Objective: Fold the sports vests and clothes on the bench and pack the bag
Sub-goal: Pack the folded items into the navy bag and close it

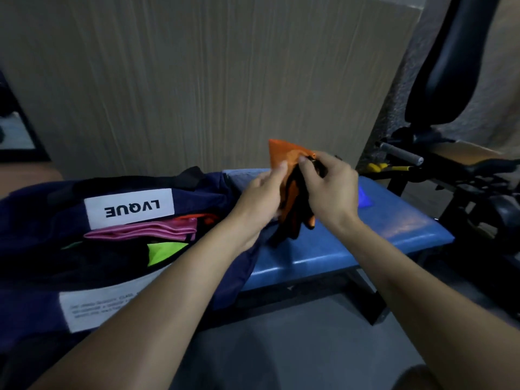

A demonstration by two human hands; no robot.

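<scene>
An orange and black vest (292,192) hangs above the blue padded bench (351,243), held up between both hands. My left hand (261,195) grips its left side, thumb against the orange cloth. My right hand (329,187) pinches the top edge where orange meets black. Left of the hands lies an open navy bag (36,220) with a white LVQUE label (129,208). Inside the bag lie folded pink (140,230), neon green (163,250), orange and dark clothes.
A small blue piece of cloth (364,199) lies on the bench behind my right hand. Black gym equipment (450,170) with a grey bar stands at the right. A wood-grain wall panel (197,80) rises directly behind the bench. Grey floor lies below.
</scene>
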